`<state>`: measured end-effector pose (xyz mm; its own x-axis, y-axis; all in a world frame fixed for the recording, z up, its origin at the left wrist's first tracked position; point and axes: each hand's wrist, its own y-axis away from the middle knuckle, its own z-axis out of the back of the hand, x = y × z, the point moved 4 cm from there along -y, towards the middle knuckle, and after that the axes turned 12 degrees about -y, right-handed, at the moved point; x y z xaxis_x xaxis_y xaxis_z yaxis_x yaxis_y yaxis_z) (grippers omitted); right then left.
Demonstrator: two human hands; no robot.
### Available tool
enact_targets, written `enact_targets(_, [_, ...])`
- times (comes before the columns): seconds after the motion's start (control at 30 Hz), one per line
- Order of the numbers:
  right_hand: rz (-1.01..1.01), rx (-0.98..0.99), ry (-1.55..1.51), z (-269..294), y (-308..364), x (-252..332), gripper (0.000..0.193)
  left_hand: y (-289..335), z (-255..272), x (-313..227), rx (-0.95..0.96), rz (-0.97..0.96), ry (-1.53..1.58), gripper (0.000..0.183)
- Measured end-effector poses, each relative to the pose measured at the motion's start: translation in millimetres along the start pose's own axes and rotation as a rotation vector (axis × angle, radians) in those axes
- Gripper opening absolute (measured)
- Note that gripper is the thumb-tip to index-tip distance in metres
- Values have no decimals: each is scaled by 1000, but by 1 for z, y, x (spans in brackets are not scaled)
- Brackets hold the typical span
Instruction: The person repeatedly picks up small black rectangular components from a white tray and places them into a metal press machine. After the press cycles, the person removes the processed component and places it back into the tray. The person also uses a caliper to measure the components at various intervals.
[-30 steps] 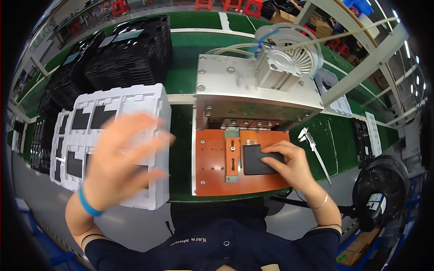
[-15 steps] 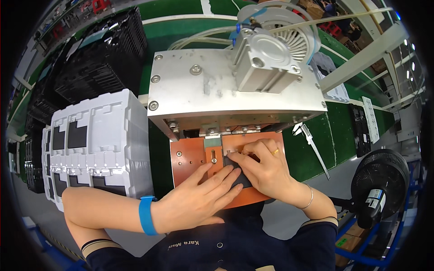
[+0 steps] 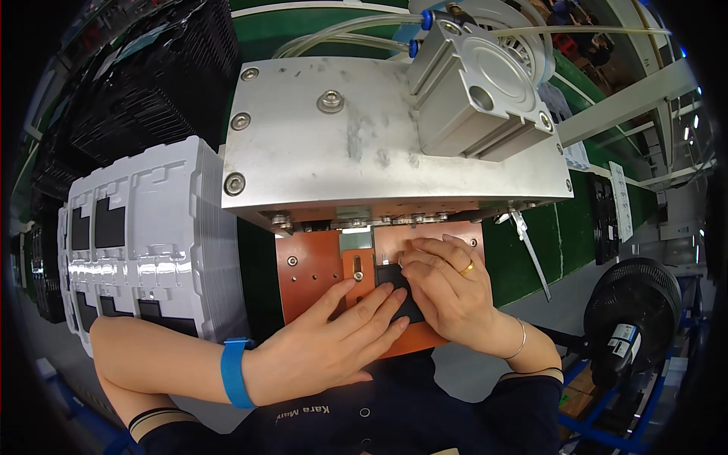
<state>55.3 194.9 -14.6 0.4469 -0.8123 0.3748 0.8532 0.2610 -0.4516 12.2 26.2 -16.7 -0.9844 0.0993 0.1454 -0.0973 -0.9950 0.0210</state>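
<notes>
A dark flat rectangular piece point(image 3: 391, 276) lies on the orange fixture plate point(image 3: 307, 262), against a slotted orange block point(image 3: 358, 264) on its left. My left hand point(image 3: 318, 349) is stretched out, its fingertips resting on the dark piece and the thumb apart. At the piece's upper right edge, my right hand point(image 3: 459, 299) has its fingers bunched in a pinch. Whatever lies between those fingertips is too small or hidden to make out. The silver metal press point(image 3: 296, 136) stands over the far end of the plate.
White stacked trays point(image 3: 152, 227) holding dark pieces stand at the left, with black crates point(image 3: 152, 91) behind. A silver caliper point(image 3: 531, 250) lies on the green tabletop point(image 3: 504, 280) to the right. Beyond it is a black fan point(image 3: 633, 311). Air tubes point(image 3: 341, 38) run behind the press.
My right thumb and fingertips have shifted slightly right, off the top left corner of the dark piece. My left hand stays on it. The view has moved closer to the press.
</notes>
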Motion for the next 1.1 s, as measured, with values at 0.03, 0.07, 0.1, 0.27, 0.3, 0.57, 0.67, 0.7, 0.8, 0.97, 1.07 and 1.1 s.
enact_targets(0.03, [-26, -9, -1, -2, 0, -1, 26, 0, 0, 0, 1, 0, -2, 76])
enact_targets(0.07, [-51, -20, 1, -4, -2, -4, 27, 0, 1, 1, 1, 0, -7, 76])
enact_targets(0.1, [-75, -31, 3, -5, -2, -5, 28, 0, 0, 1, -1, 4, -2, 76])
enact_targets(0.27, [-24, 6, -7, -3, 0, -3, 33, 0, 0, 1, -3, 8, 6, 74])
enact_targets(0.3, [-26, 27, -17, -4, -1, -3, 33, -1, 0, 1, -4, 9, 7, 74])
enact_targets(0.57, [-206, -39, -212, 23, 16, -2, 41, 0, 1, 4, 3, 28, 106, 77])
enact_targets(0.67, [-226, 65, -263, 24, 33, -1, 42, 0, 1, 4, -3, 32, 154, 78])
enact_targets(0.7, [-212, 63, -247, 22, 36, -2, 40, 0, 1, 5, 2, 39, 160, 79])
enact_targets(0.8, [-180, 44, -235, 20, 31, -10, 37, -2, 3, 11, 1, 68, 179, 81])
enact_targets(0.97, [-136, 0, -258, 20, 13, -28, 36, -7, -1, 29, -21, 138, 199, 85])
enact_targets(1.07, [-122, 8, -288, 19, 11, -31, 34, -6, -3, 28, -28, 148, 237, 85])
enact_targets(1.1, [-123, 11, -291, 18, 10, -33, 34, -6, -6, 27, -4, 140, 269, 85])
